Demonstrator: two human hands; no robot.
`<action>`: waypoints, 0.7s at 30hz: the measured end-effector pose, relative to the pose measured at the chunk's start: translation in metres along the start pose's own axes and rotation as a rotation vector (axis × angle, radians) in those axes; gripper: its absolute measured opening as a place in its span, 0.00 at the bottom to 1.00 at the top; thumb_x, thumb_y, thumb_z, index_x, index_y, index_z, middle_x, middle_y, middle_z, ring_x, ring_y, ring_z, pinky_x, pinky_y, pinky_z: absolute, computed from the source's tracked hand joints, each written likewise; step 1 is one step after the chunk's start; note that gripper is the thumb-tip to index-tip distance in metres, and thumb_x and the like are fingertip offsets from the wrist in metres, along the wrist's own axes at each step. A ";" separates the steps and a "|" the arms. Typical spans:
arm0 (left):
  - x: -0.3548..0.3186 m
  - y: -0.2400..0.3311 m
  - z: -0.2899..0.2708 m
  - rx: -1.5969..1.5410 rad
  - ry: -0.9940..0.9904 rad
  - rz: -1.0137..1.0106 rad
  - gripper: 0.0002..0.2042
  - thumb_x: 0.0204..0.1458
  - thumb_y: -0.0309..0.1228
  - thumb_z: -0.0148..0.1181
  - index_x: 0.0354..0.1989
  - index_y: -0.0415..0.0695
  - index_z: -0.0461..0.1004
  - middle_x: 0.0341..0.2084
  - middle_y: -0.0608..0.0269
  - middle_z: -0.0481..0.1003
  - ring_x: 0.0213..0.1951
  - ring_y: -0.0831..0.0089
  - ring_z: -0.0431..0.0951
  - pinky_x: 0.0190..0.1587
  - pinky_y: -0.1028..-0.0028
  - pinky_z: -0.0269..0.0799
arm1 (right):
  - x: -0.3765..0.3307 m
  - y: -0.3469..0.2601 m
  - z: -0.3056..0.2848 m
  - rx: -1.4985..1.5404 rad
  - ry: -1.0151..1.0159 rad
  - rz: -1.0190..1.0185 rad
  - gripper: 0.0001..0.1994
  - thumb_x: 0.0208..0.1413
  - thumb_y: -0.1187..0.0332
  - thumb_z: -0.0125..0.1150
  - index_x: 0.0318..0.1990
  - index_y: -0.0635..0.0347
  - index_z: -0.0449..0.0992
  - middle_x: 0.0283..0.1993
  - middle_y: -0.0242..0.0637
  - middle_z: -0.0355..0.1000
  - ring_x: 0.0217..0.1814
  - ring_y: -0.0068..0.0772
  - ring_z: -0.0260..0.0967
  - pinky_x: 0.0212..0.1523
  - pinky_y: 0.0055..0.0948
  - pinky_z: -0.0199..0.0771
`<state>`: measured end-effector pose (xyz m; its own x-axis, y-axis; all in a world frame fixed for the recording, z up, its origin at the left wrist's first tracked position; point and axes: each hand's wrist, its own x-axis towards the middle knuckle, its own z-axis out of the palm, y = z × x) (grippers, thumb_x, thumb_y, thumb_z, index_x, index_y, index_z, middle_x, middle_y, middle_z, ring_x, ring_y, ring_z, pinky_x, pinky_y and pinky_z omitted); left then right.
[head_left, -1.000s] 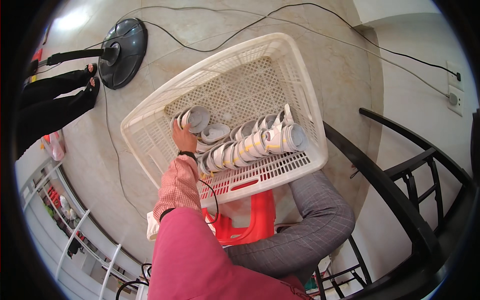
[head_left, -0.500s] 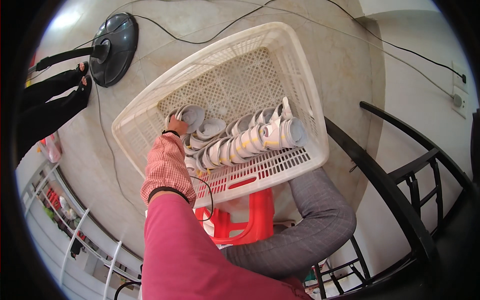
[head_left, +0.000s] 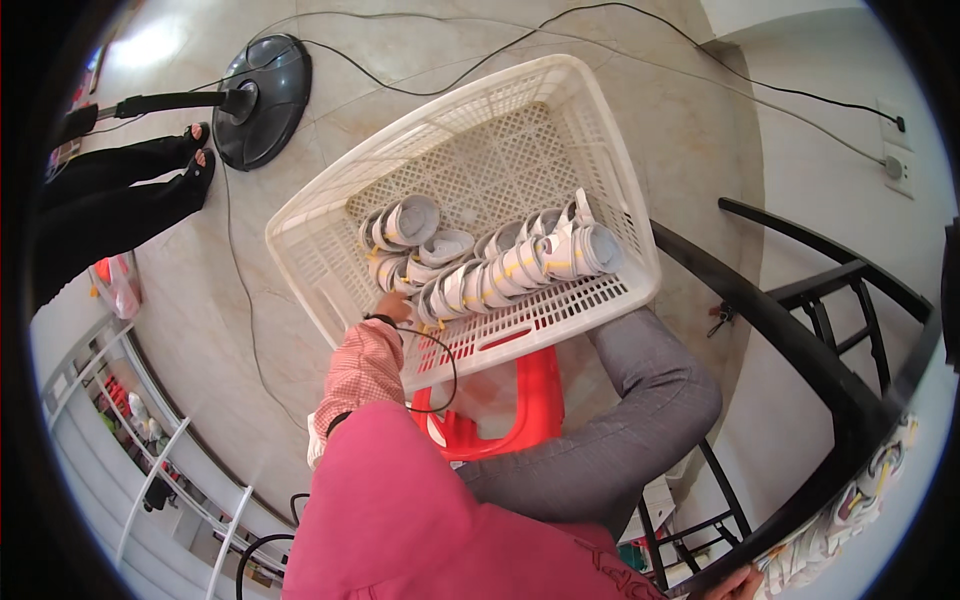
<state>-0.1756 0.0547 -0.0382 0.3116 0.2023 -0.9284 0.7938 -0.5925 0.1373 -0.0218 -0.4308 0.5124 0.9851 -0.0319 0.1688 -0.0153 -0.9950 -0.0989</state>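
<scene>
Rows of nested, cup-shaped grey-white pieces with yellow marks [head_left: 505,280] lie in a white plastic basket [head_left: 625,305]. They look like fabric shoe uppers. At the left end of the nearest row is my left hand [head_left: 393,307], its fingers reaching to the pieces and partly hidden against them. Beyond it a short stack [head_left: 410,222] lies on the basket's floor. Low at the right, my right hand [head_left: 735,584] shows only in part at a black table edge, beside more white and grey pieces [head_left: 845,520]; its grip is mostly cut off.
A red plastic stool [head_left: 540,400] stands under the basket's near side. Black metal-framed furniture [head_left: 790,390] rises at the right. A black round fan base [head_left: 265,105] and another person's legs [head_left: 130,190] are at the far left. Cables [head_left: 450,90] cross the tiled floor.
My left hand has left the far-left stack and come nearer, to the end of the near row. My right hand and the pieces beside it have come into view. The whole view has shifted slightly.
</scene>
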 end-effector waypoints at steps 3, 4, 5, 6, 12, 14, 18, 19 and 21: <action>-0.009 -0.006 0.034 0.037 -0.061 -0.051 0.30 0.38 0.37 0.62 0.55 0.41 0.71 0.50 0.45 0.73 0.53 0.55 0.73 0.55 0.65 0.68 | 0.002 0.002 0.001 0.061 -0.027 0.025 0.15 0.59 0.67 0.56 0.20 0.63 0.71 0.18 0.40 0.66 0.19 0.31 0.57 0.21 0.32 0.59; -0.013 0.021 0.034 0.033 -0.040 -0.020 0.28 0.39 0.38 0.61 0.53 0.41 0.73 0.49 0.44 0.74 0.52 0.54 0.74 0.54 0.64 0.69 | -0.021 0.052 0.013 0.248 0.039 -0.018 0.14 0.61 0.73 0.48 0.22 0.62 0.59 0.21 0.32 0.53 0.24 0.26 0.48 0.26 0.27 0.49; -0.032 0.043 0.019 0.036 -0.001 -0.010 0.26 0.40 0.38 0.60 0.51 0.41 0.74 0.47 0.44 0.75 0.51 0.54 0.75 0.53 0.64 0.70 | -0.015 0.021 0.015 0.166 0.056 0.068 0.13 0.61 0.73 0.48 0.23 0.62 0.59 0.21 0.30 0.51 0.25 0.22 0.47 0.25 0.27 0.47; -0.034 0.026 0.010 0.042 0.035 -0.003 0.26 0.40 0.38 0.60 0.51 0.41 0.74 0.47 0.44 0.75 0.51 0.54 0.75 0.53 0.64 0.70 | -0.004 0.012 0.015 0.167 0.007 0.036 0.13 0.61 0.74 0.49 0.23 0.62 0.60 0.21 0.30 0.51 0.24 0.22 0.46 0.25 0.27 0.46; -0.058 0.114 -0.062 -0.204 0.452 0.481 0.15 0.45 0.29 0.54 0.41 0.38 0.78 0.36 0.44 0.78 0.42 0.53 0.79 0.46 0.64 0.73 | 0.000 -0.004 0.011 0.241 0.051 -0.080 0.10 0.51 0.76 0.60 0.21 0.61 0.66 0.17 0.36 0.60 0.16 0.32 0.57 0.19 0.30 0.56; -0.090 0.151 -0.095 -0.371 0.526 0.713 0.13 0.50 0.27 0.57 0.44 0.37 0.77 0.36 0.51 0.79 0.40 0.65 0.79 0.43 0.69 0.74 | 0.006 -0.011 0.008 0.339 0.038 -0.079 0.12 0.51 0.75 0.62 0.21 0.59 0.65 0.16 0.35 0.59 0.16 0.30 0.58 0.19 0.28 0.58; -0.238 0.233 -0.147 -0.477 0.530 0.976 0.11 0.55 0.25 0.55 0.45 0.37 0.76 0.37 0.56 0.79 0.40 0.71 0.78 0.44 0.74 0.72 | 0.006 -0.019 0.013 0.495 0.081 -0.127 0.12 0.54 0.68 0.62 0.23 0.57 0.67 0.18 0.39 0.63 0.18 0.38 0.64 0.20 0.33 0.60; -0.271 0.257 -0.146 -0.505 0.515 1.085 0.10 0.56 0.24 0.55 0.45 0.36 0.76 0.36 0.57 0.79 0.40 0.72 0.78 0.44 0.76 0.72 | 0.002 -0.016 0.004 0.492 0.067 -0.125 0.11 0.55 0.65 0.61 0.24 0.56 0.68 0.19 0.39 0.66 0.22 0.43 0.68 0.22 0.37 0.63; -0.324 0.275 -0.137 -0.500 0.527 1.199 0.10 0.56 0.24 0.54 0.45 0.36 0.76 0.36 0.57 0.79 0.40 0.73 0.78 0.43 0.77 0.72 | -0.013 -0.010 0.004 0.572 0.139 -0.137 0.10 0.55 0.65 0.60 0.25 0.57 0.70 0.21 0.39 0.68 0.24 0.44 0.69 0.23 0.37 0.65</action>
<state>0.0137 -0.0670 0.3476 0.9922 0.1087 0.0615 -0.0266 -0.2970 0.9545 -0.0333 -0.4204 0.5068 0.9396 0.0423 0.3396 0.2422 -0.7834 -0.5724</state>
